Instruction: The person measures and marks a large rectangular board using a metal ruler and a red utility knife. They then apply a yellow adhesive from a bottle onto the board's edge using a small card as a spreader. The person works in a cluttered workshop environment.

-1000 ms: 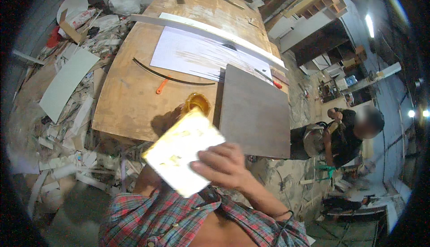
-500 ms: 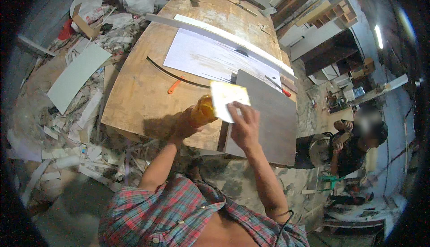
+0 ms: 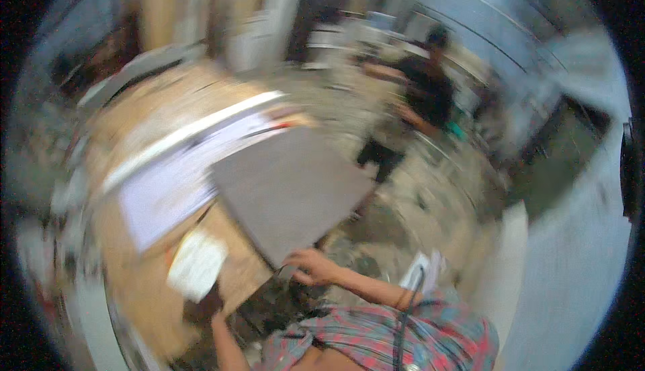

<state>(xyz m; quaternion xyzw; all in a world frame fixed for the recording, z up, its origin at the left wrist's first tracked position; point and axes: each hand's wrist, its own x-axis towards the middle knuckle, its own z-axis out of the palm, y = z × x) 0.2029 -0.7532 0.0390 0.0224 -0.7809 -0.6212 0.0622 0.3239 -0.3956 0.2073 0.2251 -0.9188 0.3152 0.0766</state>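
A square white piece (image 3: 198,263) with a yellow edge is tilted over the table at the left. My left hand (image 3: 203,306), dark and blurred, is right below it and appears closed on it. No amber jar can be made out there now. My right hand (image 3: 314,267) is at the near corner of a flat grey-brown panel (image 3: 289,186), fingers bent. A small grey thing shows at its fingertips; blur hides what it is. The panel lies on the wooden table (image 3: 138,290), its near and right edges past the tabletop.
Behind the panel lie a white sheet (image 3: 168,186), a long white strip (image 3: 195,136) and a red-handled tool (image 3: 279,127). Another person (image 3: 430,82) in dark clothes is beyond the table. Scraps (image 3: 64,189) litter the left side, and a pale board (image 3: 510,263) stands at right.
The view has swung right and blurred. My right hand has left the white piece and moved to the panel's near corner. The white piece is now by my left hand; the amber jar no longer shows.
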